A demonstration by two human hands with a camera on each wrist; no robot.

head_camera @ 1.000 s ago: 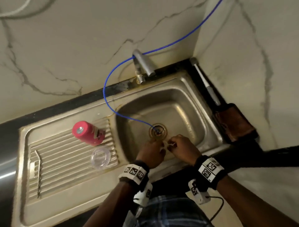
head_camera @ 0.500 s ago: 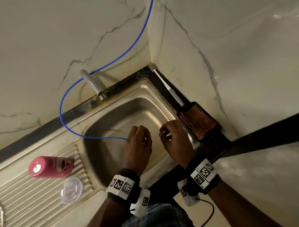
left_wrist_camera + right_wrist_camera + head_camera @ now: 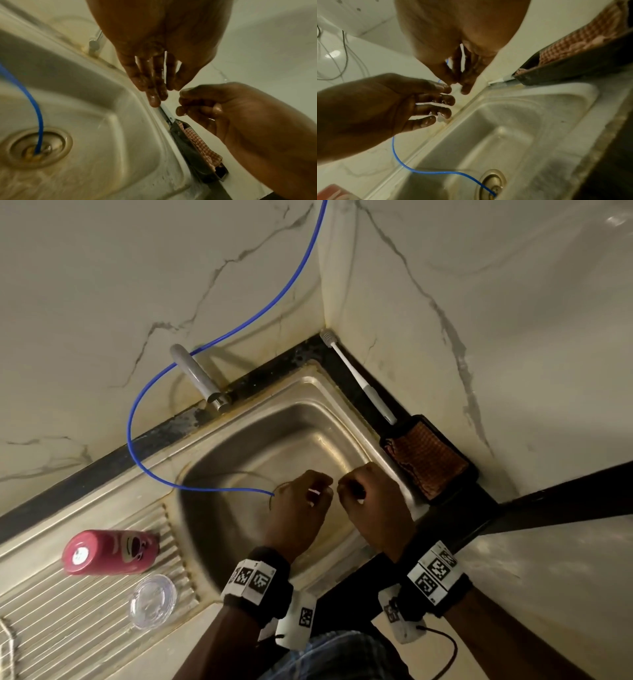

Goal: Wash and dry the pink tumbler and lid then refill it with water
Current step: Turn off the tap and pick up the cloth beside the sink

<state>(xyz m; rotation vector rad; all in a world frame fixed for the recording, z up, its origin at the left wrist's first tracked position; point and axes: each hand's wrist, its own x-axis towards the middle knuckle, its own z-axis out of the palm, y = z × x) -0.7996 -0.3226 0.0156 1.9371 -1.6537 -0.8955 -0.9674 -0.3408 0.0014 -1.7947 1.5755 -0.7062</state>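
Note:
The pink tumbler (image 3: 109, 551) lies on its side on the ribbed drainboard (image 3: 68, 628), left of the basin. Its clear lid (image 3: 153, 601) lies flat just in front of it. A corner of the tumbler (image 3: 334, 193) shows in the right wrist view. Both hands hover side by side over the sink basin (image 3: 239, 457), wet and holding nothing. My left hand (image 3: 320, 491) has relaxed, nearly straight fingers (image 3: 154, 88). My right hand (image 3: 349, 491) has loosely curled fingers (image 3: 188, 105). The two sets of fingertips are close together without touching.
A thin blue hose (image 3: 130, 419) runs from the wall into the drain (image 3: 36, 147). The faucet (image 3: 198, 374) stands behind the basin. A white brush (image 3: 356, 378) and a black tray with a checked cloth (image 3: 431, 457) lie along the right wall.
Both hands rose from just above the drain and now hang higher over the basin. The head view swung right, so the tumbler and lid sit at the lower left.

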